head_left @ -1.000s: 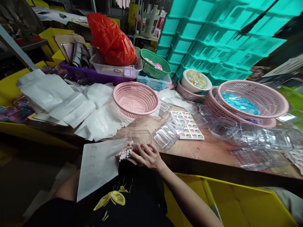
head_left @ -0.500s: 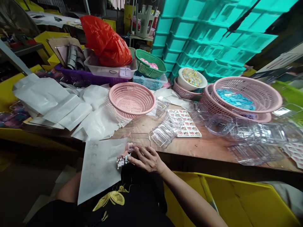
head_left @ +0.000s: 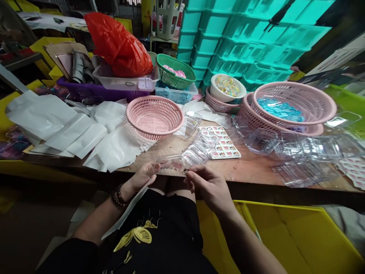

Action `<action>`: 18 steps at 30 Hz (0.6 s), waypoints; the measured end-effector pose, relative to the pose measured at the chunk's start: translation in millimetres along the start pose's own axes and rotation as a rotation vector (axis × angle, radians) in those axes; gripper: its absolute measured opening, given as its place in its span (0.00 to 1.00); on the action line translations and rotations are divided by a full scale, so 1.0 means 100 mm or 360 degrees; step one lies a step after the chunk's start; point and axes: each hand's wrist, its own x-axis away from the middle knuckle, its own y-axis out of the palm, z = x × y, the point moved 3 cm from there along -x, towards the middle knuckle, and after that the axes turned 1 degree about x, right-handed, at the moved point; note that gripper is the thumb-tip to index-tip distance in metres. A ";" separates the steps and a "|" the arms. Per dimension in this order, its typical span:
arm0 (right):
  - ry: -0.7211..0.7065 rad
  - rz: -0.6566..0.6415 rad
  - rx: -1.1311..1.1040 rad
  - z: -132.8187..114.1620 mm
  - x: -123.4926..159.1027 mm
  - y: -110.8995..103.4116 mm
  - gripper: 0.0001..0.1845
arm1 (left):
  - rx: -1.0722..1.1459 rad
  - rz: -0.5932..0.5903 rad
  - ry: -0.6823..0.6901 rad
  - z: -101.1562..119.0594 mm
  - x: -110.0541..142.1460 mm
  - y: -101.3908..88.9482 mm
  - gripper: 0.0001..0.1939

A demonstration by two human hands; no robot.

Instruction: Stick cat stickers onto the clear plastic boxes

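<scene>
Over my lap, my left hand (head_left: 144, 177) is closed on the edge of a white sticker sheet (head_left: 127, 214), which hangs down nearly edge-on beside my wrist. My right hand (head_left: 209, 186) pinches the end of what looks like a see-through sticker (head_left: 177, 164) with small pink and dark marks, between the two hands. Just behind it, at the table edge, lies a clear plastic case (head_left: 168, 157); whether sticker and case touch, I cannot tell. More clear cases (head_left: 196, 150) overlap in a row to its right, beside a stack of printed sticker sheets (head_left: 225, 146).
A pink basket (head_left: 155, 118) stands ahead, with white backing papers (head_left: 111, 148) heaped to its left. On the right are stacked pink baskets (head_left: 327, 104) with blue pieces and further clear cases (head_left: 302, 152). Teal crates (head_left: 228, 34) rise behind; a yellow bin (head_left: 273, 224) sits below the table.
The sticker sheet has tipped from facing me to nearly edge-on. My right hand has moved right, away from the sheet, and the sticker now spans between my hands. The view has shifted slightly.
</scene>
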 end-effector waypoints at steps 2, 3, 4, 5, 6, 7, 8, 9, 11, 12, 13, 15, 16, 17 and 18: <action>0.0300 -0.0147 -0.0159 -0.02 -0.08 0.01 0.18 | 0.0030 -0.0089 0.0100 0.03 0.00 0.06 0.30; 0.0388 -0.0186 -0.0196 -0.02 -0.12 0.02 0.20 | 0.0063 -0.0127 0.0129 0.05 0.00 0.08 0.31; 0.0443 -0.0209 -0.0217 -0.02 -0.15 0.02 0.21 | 0.0087 -0.0152 0.0140 0.06 0.01 0.11 0.30; 0.0481 -0.0228 -0.0227 -0.02 -0.18 0.02 0.21 | 0.0102 -0.0166 0.0140 0.06 0.01 0.12 0.30; 0.0502 -0.0242 -0.0230 -0.02 -0.20 0.02 0.22 | 0.0108 -0.0169 0.0136 0.06 0.01 0.12 0.30; 0.0516 -0.0259 -0.0228 -0.02 -0.22 0.02 0.22 | 0.0108 -0.0164 0.0128 0.06 0.02 0.12 0.30; 0.0525 -0.0278 -0.0224 -0.02 -0.24 0.02 0.23 | 0.0103 -0.0156 0.0116 0.05 0.02 0.11 0.30; 0.0531 -0.0297 -0.0216 -0.02 -0.25 0.02 0.23 | 0.0096 -0.0150 0.0099 0.04 0.01 0.10 0.30; 0.0536 -0.0316 -0.0191 -0.02 -0.28 0.03 0.23 | 0.0089 -0.0147 0.0072 0.02 0.01 0.08 0.31; 0.0535 -0.0318 -0.0177 -0.02 -0.29 0.03 0.22 | 0.0089 -0.0151 0.0063 0.02 0.00 0.07 0.31; 0.0536 -0.0318 -0.0161 -0.02 -0.30 0.03 0.22 | 0.0090 -0.0155 0.0059 0.01 0.00 0.06 0.31; 0.0536 -0.0315 -0.0129 -0.02 -0.31 0.03 0.23 | 0.0091 -0.0165 0.0056 0.00 -0.02 0.05 0.32; 0.0533 -0.0311 -0.0115 -0.02 -0.32 0.03 0.23 | 0.0087 -0.0165 0.0055 -0.01 -0.02 0.05 0.32; 0.0530 -0.0305 -0.0102 -0.02 -0.32 0.03 0.23 | 0.0081 -0.0169 0.0052 -0.01 -0.03 0.05 0.32; 0.0528 -0.0300 -0.0093 -0.02 -0.33 0.03 0.24 | 0.0081 -0.0172 0.0052 -0.01 -0.03 0.05 0.32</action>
